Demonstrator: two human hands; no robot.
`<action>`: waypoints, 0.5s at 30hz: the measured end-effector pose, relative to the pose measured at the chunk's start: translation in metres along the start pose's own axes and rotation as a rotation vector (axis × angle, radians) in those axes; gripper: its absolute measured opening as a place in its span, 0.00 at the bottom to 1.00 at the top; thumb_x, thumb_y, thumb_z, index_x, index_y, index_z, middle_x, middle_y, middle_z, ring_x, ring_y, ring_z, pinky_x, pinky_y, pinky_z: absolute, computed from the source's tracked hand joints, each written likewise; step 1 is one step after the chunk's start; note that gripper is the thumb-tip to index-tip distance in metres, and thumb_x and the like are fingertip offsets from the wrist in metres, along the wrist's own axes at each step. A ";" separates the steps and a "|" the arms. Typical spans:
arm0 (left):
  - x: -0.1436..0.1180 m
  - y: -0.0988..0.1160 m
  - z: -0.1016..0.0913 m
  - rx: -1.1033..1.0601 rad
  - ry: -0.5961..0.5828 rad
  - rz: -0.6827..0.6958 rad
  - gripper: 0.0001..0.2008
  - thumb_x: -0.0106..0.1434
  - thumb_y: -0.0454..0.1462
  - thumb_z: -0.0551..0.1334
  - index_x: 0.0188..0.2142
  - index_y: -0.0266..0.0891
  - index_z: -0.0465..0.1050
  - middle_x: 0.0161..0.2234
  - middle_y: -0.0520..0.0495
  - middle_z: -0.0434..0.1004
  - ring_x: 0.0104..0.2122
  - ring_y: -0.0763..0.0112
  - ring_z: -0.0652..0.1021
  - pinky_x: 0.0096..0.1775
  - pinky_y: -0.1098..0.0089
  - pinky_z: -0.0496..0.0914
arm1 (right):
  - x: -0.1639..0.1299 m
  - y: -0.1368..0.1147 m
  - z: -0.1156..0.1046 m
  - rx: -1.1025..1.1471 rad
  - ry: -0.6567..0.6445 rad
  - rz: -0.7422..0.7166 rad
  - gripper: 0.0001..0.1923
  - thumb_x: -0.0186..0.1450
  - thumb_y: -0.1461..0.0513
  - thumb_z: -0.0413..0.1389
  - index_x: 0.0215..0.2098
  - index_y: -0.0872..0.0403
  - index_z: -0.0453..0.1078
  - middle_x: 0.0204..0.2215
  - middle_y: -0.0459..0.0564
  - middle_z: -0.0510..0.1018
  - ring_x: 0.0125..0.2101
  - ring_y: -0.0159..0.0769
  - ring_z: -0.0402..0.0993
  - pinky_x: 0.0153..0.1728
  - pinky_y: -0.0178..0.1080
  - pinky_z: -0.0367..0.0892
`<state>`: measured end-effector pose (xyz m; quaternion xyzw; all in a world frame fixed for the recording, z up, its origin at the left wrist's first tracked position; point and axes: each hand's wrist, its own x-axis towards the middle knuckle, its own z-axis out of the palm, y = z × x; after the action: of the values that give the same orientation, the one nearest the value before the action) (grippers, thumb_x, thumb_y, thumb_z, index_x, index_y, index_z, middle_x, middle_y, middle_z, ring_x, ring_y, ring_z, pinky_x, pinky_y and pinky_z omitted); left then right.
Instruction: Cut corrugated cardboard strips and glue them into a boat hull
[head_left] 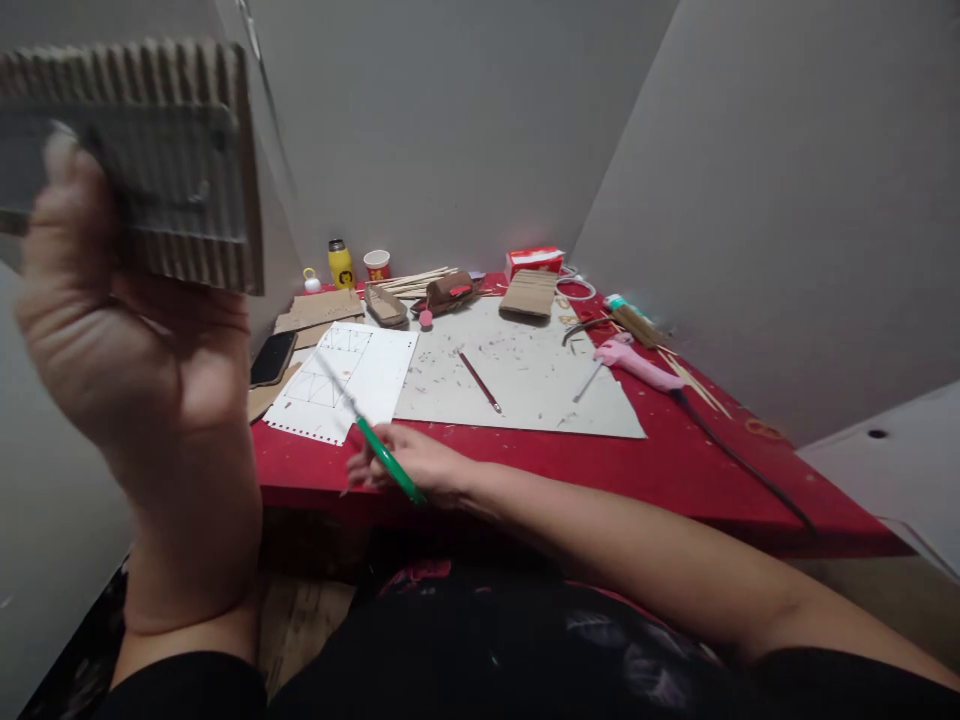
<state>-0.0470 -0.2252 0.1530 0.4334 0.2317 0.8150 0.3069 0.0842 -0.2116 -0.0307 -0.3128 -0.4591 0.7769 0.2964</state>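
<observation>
My left hand (165,370) is raised close to the camera at the upper left, its thumb pressed on a piece of corrugated cardboard (187,180). Ridges show on the cardboard's face, and a smooth grey band crosses it; I cannot make out what the band is. Low over the table's front edge, my right hand (420,462) holds scissors with green handles (386,458). Their blurred blades point up and left over a white sheet with ruled drawings (337,375). Some fingers of this hand are hidden or smeared by motion.
On the red table (525,465) lies a pale board (540,400) with scraps and a dark red pencil (480,380). A pink glue gun (637,362) rests at the right. A phone (274,357), cardboard pieces (319,308), sticks (420,282) and a yellow bottle (340,265) stand leftward and behind.
</observation>
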 end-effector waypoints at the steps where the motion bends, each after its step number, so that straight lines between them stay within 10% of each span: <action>1: 0.000 -0.004 0.001 -0.136 -0.130 -0.012 0.16 0.73 0.29 0.46 0.36 0.37 0.71 0.33 0.58 0.80 0.44 0.84 0.79 0.54 0.78 0.67 | -0.001 0.000 0.006 0.028 -0.104 0.051 0.16 0.46 0.68 0.56 0.33 0.54 0.59 0.34 0.56 0.80 0.38 0.48 0.80 0.38 0.51 0.75; 4: 0.000 -0.021 -0.005 -0.278 -0.197 -0.083 0.13 0.69 0.27 0.52 0.33 0.34 0.74 0.31 0.53 0.82 0.39 0.77 0.80 0.51 0.70 0.71 | -0.017 -0.002 0.011 0.102 -0.230 0.080 0.15 0.46 0.65 0.55 0.32 0.53 0.58 0.32 0.53 0.81 0.29 0.40 0.81 0.27 0.42 0.76; 8: -0.003 -0.052 -0.015 -0.211 -0.117 -0.257 0.06 0.64 0.30 0.61 0.33 0.36 0.77 0.32 0.51 0.83 0.35 0.73 0.80 0.43 0.70 0.75 | -0.045 -0.015 -0.033 -0.020 0.199 -0.265 0.16 0.53 0.60 0.61 0.33 0.52 0.57 0.31 0.49 0.80 0.21 0.33 0.76 0.17 0.32 0.70; 15: -0.028 -0.118 -0.001 -0.041 -0.322 -0.711 0.10 0.54 0.37 0.71 0.35 0.35 0.77 0.30 0.48 0.80 0.30 0.70 0.79 0.33 0.71 0.73 | -0.065 -0.061 -0.095 -0.109 0.508 -0.575 0.19 0.61 0.48 0.61 0.33 0.52 0.60 0.28 0.47 0.76 0.18 0.27 0.69 0.12 0.28 0.62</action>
<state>-0.0003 -0.1615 0.0607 0.4424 0.2999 0.5838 0.6111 0.2077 -0.1859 0.0014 -0.3692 -0.4807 0.5342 0.5893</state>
